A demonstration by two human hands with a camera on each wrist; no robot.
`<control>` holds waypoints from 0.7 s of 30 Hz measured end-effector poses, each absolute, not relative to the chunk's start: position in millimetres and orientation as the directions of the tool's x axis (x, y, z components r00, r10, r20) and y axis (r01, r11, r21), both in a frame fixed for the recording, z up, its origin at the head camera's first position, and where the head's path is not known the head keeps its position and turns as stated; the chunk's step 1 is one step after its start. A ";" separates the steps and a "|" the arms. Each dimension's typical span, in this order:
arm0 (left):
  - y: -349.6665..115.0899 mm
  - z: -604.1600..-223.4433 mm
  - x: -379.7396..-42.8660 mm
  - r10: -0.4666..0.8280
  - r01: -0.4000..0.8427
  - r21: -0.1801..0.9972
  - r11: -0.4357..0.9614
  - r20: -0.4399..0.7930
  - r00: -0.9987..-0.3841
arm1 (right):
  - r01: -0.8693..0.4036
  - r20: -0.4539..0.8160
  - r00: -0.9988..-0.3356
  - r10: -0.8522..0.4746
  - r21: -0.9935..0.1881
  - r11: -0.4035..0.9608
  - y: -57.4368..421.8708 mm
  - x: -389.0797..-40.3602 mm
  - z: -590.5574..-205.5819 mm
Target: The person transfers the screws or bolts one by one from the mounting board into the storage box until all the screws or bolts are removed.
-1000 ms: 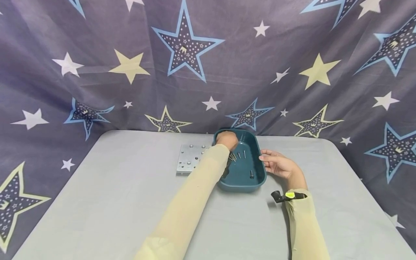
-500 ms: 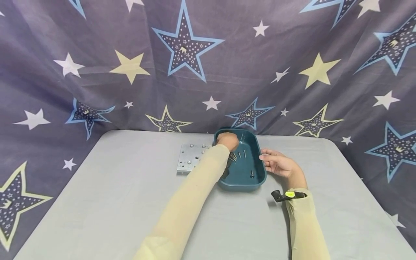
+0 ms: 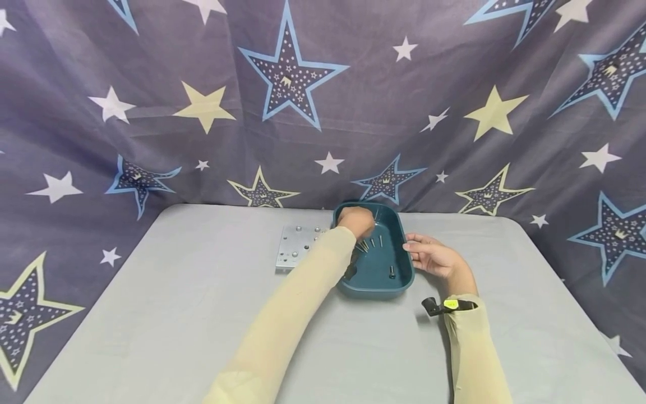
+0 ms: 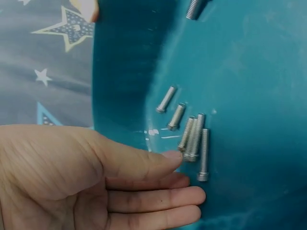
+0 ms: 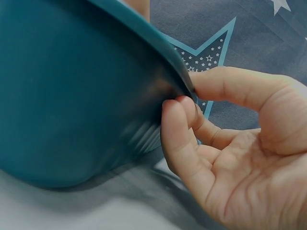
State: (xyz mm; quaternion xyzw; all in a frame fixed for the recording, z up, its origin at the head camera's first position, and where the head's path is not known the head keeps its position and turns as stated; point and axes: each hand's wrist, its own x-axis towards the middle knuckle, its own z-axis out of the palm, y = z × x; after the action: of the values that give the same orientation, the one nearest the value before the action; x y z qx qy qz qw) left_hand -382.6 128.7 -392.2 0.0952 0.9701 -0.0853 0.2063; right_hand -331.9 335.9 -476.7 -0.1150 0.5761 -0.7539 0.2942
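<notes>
My left hand reaches into a teal plastic tray. In the left wrist view, the thumb tip sits right by a cluster of silver screws, and the other fingers lie nearly straight below it, with nothing seen held. Two shorter screws lie just above that cluster on the tray floor. My right hand is at the tray's right side; in the right wrist view its thumb and fingers pinch the tray's rim. Another screw, with a dark head, lies nearer the tray's front.
A silver metal block with holes and several screws in its top stands left of the tray, partly hidden by my left sleeve. The grey table ends at a star-patterned curtain. A black wrist camera hangs at my right wrist.
My left hand has shifted slightly to the right inside the tray. The right hand keeps its place at the rim, and the screws in view look unmoved.
</notes>
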 end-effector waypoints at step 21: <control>36.8 -346.1 -356.6 0.607 0.571 0.330 0.752 -0.009 -0.795 | 0.296 -0.156 -0.795 -0.586 -0.944 -0.149 336.4 -330.5 -475.7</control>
State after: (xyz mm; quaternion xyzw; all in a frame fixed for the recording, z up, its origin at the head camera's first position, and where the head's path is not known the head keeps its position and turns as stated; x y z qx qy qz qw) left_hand -356.6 36.8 -346.1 0.3152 0.9341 0.1572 0.0581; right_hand -330.5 336.4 -475.7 -0.1250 0.5817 -0.7477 0.2950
